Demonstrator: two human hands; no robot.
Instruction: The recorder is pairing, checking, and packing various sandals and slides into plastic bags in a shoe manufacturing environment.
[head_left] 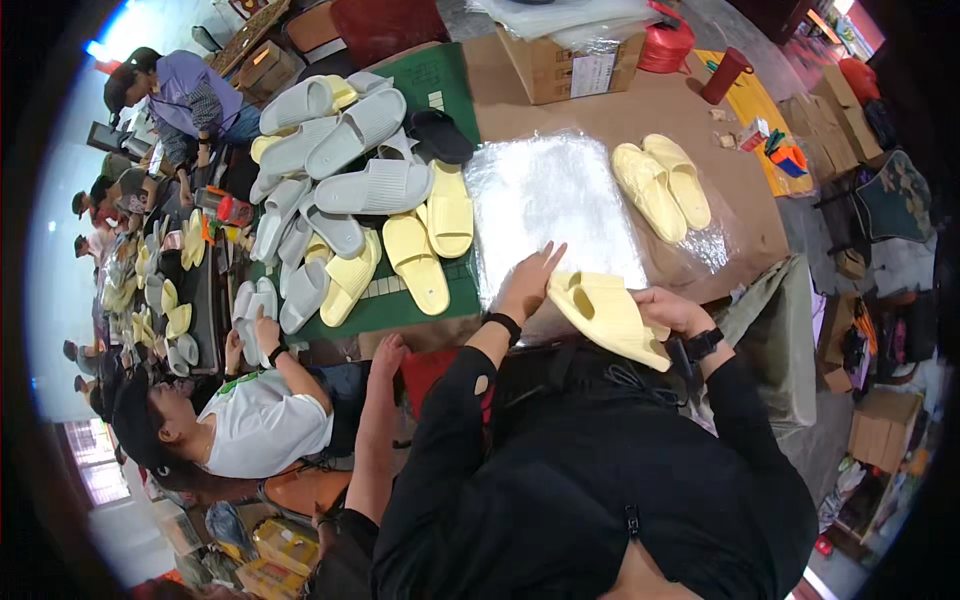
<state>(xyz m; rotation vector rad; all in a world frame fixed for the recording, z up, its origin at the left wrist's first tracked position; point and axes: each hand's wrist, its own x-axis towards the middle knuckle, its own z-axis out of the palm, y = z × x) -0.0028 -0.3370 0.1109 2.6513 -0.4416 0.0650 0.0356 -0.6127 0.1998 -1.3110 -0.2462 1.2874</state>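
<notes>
A pale yellow slide slipper (605, 318) is tilted in front of me, above the near edge of the table. My right hand (678, 312) grips it at its right side; part of a second yellow piece shows under those fingers. Beside its left end, my left hand (530, 285) has its fingers stretched out over a stack of clear plastic bags (550, 190). Whether the left thumb touches the slipper is hidden. On the brown table right of the bags lies a pair of yellow slippers (662, 188).
Grey slippers (375, 187) and yellow ones (415, 262) are heaped on a green mat (440, 80) at left. A cardboard box (575, 72), red twine (667, 45) and a dark red cylinder (726, 75) stand at the back. A co-worker in white (265, 420) sits at left.
</notes>
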